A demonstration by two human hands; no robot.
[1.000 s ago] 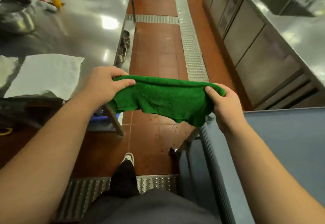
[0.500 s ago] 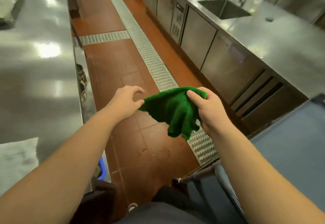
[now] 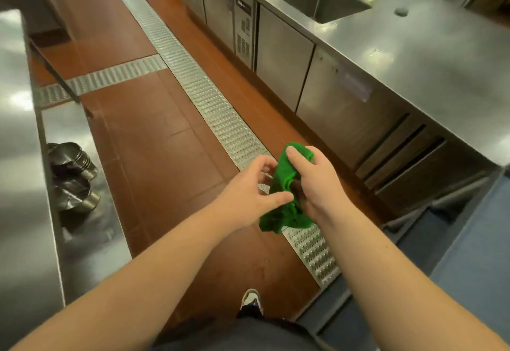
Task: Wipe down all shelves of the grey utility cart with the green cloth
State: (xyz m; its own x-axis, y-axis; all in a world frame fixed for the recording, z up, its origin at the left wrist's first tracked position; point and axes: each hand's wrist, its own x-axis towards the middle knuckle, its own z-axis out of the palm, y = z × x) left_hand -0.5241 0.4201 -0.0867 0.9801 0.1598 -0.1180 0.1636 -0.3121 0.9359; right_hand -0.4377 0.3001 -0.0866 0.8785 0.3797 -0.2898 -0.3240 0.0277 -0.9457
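The green cloth (image 3: 284,177) is bunched up in the air over the red floor, in front of my body. My right hand (image 3: 317,182) grips it from the right, thumb on its upper fold. My left hand (image 3: 248,193) meets it from the left; its thumb lies on the cloth's front and its curled fingers reach round the far edge. The lower end of the cloth hangs loose below both hands. The grey utility cart (image 3: 474,268) shows only its top shelf at the lower right, apart from the cloth; its lower shelves are hidden.
A steel counter with a sink (image 3: 320,0) runs along the right. A steel table (image 3: 16,157) lines the left, with stacked metal bowls (image 3: 73,174) on its lower shelf. A metal drain grate (image 3: 229,127) crosses the tiled floor. My shoe (image 3: 251,299) is below.
The cloth went from stretched wide between both hands to bunched up as the hands came together. My view turned right, away from the left table and toward the sink counter.
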